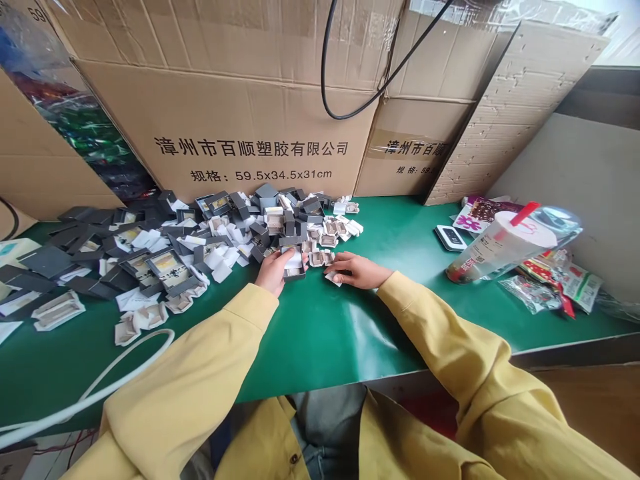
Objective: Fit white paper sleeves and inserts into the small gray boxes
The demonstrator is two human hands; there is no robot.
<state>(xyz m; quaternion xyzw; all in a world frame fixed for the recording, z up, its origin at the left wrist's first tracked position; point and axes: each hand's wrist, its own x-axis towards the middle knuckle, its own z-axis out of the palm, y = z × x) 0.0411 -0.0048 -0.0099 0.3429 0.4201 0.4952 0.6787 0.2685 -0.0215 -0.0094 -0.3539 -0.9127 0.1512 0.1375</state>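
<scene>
My left hand (273,272) is closed around a small dark box (294,268) with a pale inside, its thumb over the front. To the right, my right hand (353,270) has its fingers bent down onto a small white paper piece (333,279) lying at the table surface. Just behind the hands sit small whitish trays (321,257), some in a loose row. A big heap of dark grey boxes (167,270), white papers and trays spreads to the left of my left hand.
Large cardboard cartons (240,127) stand along the back of the green table (320,347), with a black cable (345,117) hanging before them. At right are a small white device (450,238), a leaning drink cup (493,243) and snack packets (550,283). A white cable (125,380) loops at front left.
</scene>
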